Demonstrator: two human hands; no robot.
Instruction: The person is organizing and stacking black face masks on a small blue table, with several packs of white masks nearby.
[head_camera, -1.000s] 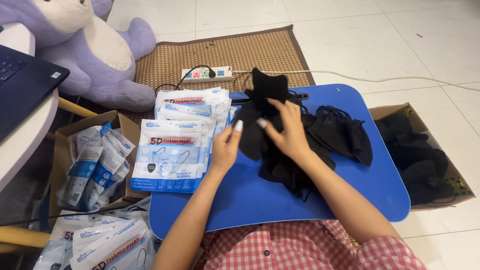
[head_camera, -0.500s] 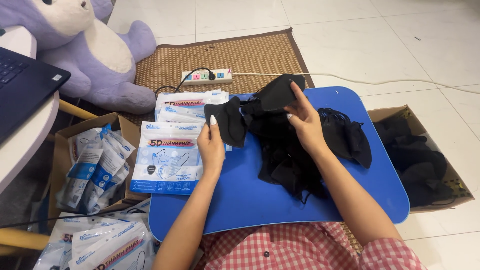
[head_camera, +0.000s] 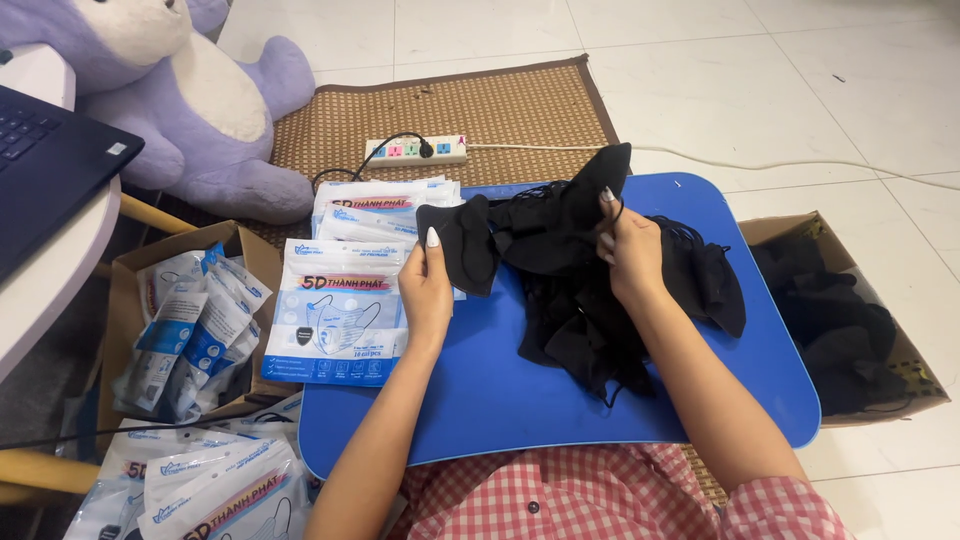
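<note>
Pinching one black mask (head_camera: 462, 245) in your left hand (head_camera: 427, 290) and another (head_camera: 590, 195) in your right hand (head_camera: 628, 250) at mid-frame, you leave a black heap (head_camera: 590, 320) unsorted on the blue table (head_camera: 480, 390), bags (head_camera: 340, 310) unfilled.

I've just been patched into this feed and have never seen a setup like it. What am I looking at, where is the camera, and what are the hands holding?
There is no machine here: a person works with two bare hands, and the single picture comes from a camera worn on their head, looking down over a blue lap table.

The left hand pinches one black face mask and lifts it off to the side. The right hand grips another black mask above a loose pile of black masks lying on the table.

Also on the table, at its left, sits a stack of printed white-and-blue mask pouches. On the floor, a cardboard box to the left holds filled pouches, and a box on the right holds more black masks. A woven mat, a power strip, a purple plush toy and a laptop lie beyond.
</note>
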